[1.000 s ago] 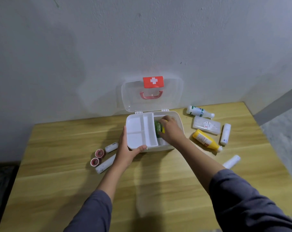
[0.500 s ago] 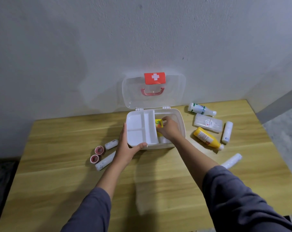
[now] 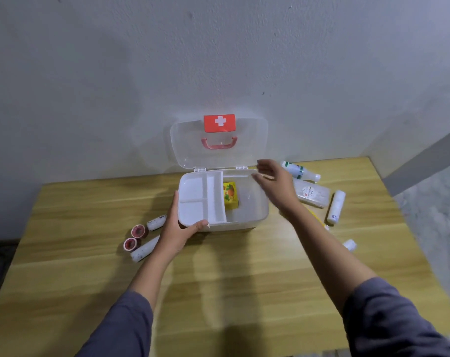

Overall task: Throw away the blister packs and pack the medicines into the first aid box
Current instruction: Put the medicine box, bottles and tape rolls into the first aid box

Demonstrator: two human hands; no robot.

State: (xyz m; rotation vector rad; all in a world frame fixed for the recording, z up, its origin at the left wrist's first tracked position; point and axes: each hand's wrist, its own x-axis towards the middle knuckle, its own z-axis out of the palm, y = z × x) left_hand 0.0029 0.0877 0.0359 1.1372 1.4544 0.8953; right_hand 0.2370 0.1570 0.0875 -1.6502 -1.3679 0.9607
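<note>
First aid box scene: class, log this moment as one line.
box: open | yellow pack: inside | left hand: steadies box | right hand: empty, over box

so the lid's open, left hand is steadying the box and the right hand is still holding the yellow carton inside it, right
Not quite. In the head view the right hand is open and empty, above the box's right edge. The yellow carton sits by itself inside the first aid box, beside the white tray. The lid is open, and the left hand does hold the box's front left corner.
</note>
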